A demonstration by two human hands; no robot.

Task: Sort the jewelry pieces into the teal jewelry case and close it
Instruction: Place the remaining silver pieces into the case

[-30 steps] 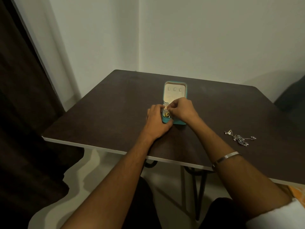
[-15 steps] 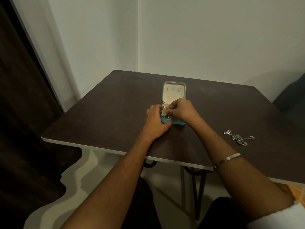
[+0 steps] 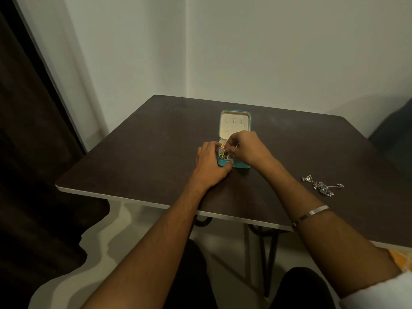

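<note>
Over the teal jewelry case (image 3: 235,166), a gold piece (image 3: 223,145) is pinched by the right hand (image 3: 245,149); left hand (image 3: 210,166) grips the case. Next: silver jewelry (image 3: 322,186).

A dark brown table (image 3: 138,152) with a pale edge carries an open teal jewelry case (image 3: 236,121) near its middle and silver jewelry pieces (image 3: 323,186) toward the right.
</note>
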